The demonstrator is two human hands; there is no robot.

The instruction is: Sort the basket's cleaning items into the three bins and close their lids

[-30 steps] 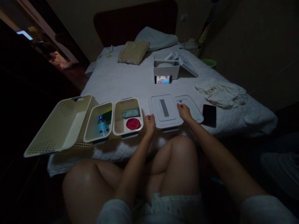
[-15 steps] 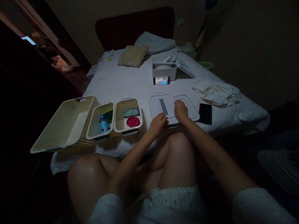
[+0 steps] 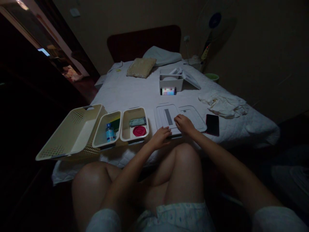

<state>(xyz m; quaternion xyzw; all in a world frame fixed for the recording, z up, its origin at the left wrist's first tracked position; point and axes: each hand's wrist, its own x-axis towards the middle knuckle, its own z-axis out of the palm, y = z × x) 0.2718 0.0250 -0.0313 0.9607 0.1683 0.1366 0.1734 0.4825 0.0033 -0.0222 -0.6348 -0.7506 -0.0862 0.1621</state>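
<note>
Two flat pale plastic lids lie side by side on the bed: the left lid point(image 3: 160, 116) carries a grey strip point(image 3: 168, 116), and the right lid point(image 3: 195, 118) reaches toward a dark phone. My left hand point(image 3: 161, 138) is at the near edge of the left lid, fingers stretched out and holding nothing visible. Over the place where the lids meet, my right hand point(image 3: 184, 124) has its fingers curled down and together. Whatever its fingertips pinch, if anything, is hidden.
Left of the lids stand two cream bins, one with a red round item point(image 3: 139, 131), one with a blue bottle point(image 3: 110, 132), then a large basket point(image 3: 72, 129). A white box point(image 3: 171, 84) with a lit phone stands behind; dark phone point(image 3: 212, 125) and crumpled cloth point(image 3: 227, 105) lie right.
My right hand has moved left and nearer, from the right lid toward the seam between the lids. The left hand's fingers are straighter. The view has tilted up slightly.
</note>
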